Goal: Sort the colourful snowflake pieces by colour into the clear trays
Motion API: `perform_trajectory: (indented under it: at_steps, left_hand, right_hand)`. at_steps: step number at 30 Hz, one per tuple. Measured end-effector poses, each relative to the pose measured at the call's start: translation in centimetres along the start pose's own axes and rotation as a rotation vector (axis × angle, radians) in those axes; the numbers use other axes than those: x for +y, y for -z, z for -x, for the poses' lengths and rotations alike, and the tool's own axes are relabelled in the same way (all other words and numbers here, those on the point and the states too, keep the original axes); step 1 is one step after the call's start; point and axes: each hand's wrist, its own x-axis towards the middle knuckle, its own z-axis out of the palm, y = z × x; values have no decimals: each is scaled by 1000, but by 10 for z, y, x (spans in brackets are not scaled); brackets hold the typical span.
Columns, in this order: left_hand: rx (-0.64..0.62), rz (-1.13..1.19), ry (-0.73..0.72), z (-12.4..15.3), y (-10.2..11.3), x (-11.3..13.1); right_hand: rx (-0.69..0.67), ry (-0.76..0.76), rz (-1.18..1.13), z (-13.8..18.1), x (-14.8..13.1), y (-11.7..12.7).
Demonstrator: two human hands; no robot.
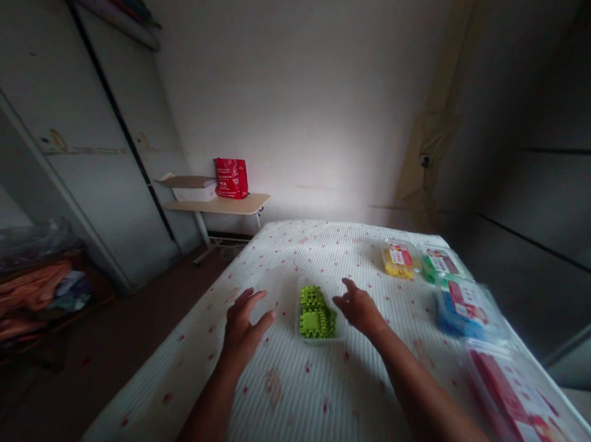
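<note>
A clear plastic box (321, 341) sits on the bed between my hands, its top off. Lime-green interlocking plastic pieces (312, 322) with notched edges lie stacked inside it, some square and one like a grid. To the left of the box, my left hand (246, 323) hovers with thumb and fingers apart, holding nothing. On the other side, close to the box's right wall, my right hand (359, 306) has its index finger stretched out and the other fingers partly bent. Nothing shows in it. Neither hand visibly touches the box.
Along the bed's right side lie packed clear boxes: yellow (399, 258), green (439, 263), blue (465, 308) and pink (517, 394). The bed (273, 389) has a white ribbed, red-dotted cover. Beyond it, a small table (244, 204) carries a red bag (231, 178) and a white box (193, 192).
</note>
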Motion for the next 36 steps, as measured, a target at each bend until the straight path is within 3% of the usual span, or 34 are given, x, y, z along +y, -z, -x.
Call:
perform_trajectory:
  at_steps: [3, 8, 13, 17, 21, 26, 31, 36]
  left_hand:
    - [-44, -23, -55, 10, -1, 36]
    - [-117, -230, -68, 21, -14, 92]
    - [-143, -336, -74, 23, -34, 112]
    - [-178, -323, -77, 24, -45, 111]
    - [-153, -258, -78, 22, -46, 102]
    - [-87, -136, -7, -6, -43, 76]
    - [-130, 277, 201, -48, -63, 49]
    - [-145, 651, 310, -60, -75, 50]
  right_hand:
    - [122, 66, -138, -3, -5, 14]
    - [-73, 69, -705, -3, -17, 16]
    - [-76, -4, -741, -6, -21, 10]
    - [-32, -79, -563, -17, -11, 7]
    - [42, -27, -236, -24, -3, 6]
    - [92, -10, 34, -24, -3, 5]
    - [121, -82, 68, -20, -2, -4]
    - [134, -98, 28, -17, -3, -7]
